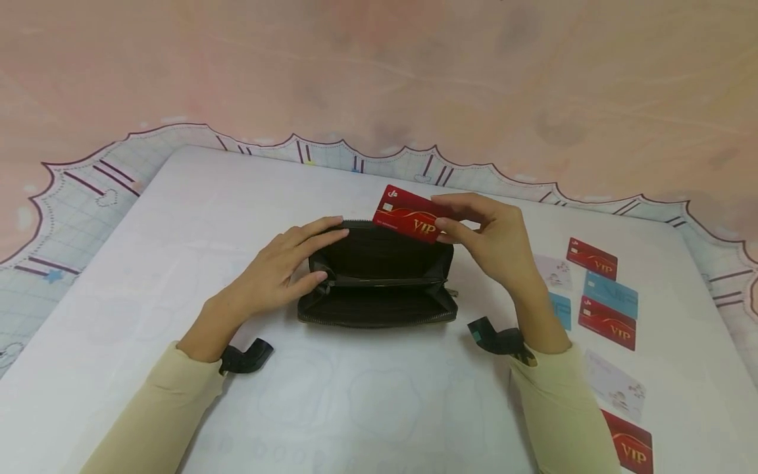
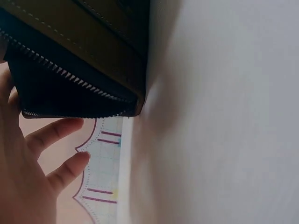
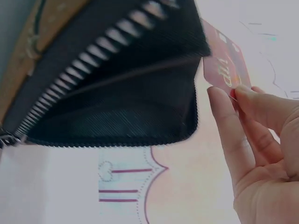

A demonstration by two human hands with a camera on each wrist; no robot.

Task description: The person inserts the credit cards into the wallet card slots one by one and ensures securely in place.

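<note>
- Right hand (image 1: pixel 488 237): its fingers pinch a red card (image 1: pixel 404 214) at the back edge of the black wallet (image 1: pixel 381 283).
- Left hand (image 1: pixel 275 263): its fingers are spread, rather straight, touching the wallet's left side.

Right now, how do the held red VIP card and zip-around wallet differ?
The red VIP card is thin and flat; the zip-around wallet is bulky and dark. The right hand pinches the card aloft; the wallet sits unzipped on the white table. Both are roughly rectangular.
</note>
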